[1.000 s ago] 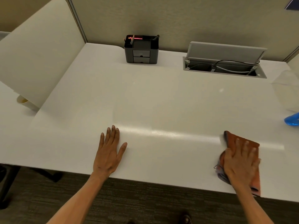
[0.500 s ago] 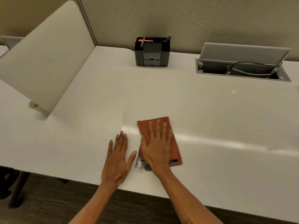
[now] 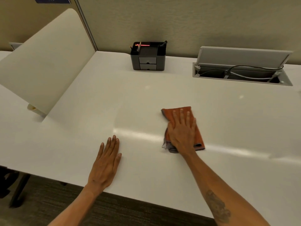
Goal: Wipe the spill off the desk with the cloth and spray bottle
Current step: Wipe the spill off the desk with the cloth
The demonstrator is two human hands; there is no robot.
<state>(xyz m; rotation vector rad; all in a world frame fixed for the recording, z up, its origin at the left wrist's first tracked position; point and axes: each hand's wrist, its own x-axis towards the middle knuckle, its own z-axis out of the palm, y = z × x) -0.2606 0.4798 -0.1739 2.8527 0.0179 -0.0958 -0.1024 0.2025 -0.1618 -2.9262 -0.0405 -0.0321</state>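
The folded orange cloth (image 3: 198,137) is pressed flat onto the white desk (image 3: 146,98) by the right hand (image 3: 182,132), whose palm is turned down and whose fingers are laid straight and slightly apart across the fabric, with the fingertips reaching nearly to its far edge. Half a second ago the cloth was held just beside the left thumb. It is now found well apart from the left hand (image 3: 105,163), at about 2 o'clock of it, and a second ago it was kept far out at 3 o'clock near the front edge. The left hand is left where it was, laid flat near the front edge with its fingers straight and held together and the thumb a little apart, and nothing is gripped by it. A bright band of glare (image 3: 138,132) is seen on the surface between the two hands and is carried on past the cloth toward 3 o'clock. Whether any liquid lies there cannot be told. At 12 o'clock, against the back wall, a black desk organizer (image 3: 148,57) with two small drawers is set. An open cable hatch (image 3: 241,75) with its lid raised is placed at 1 o'clock, and a curved divider panel (image 3: 44,62) is stood at 10 o'clock.
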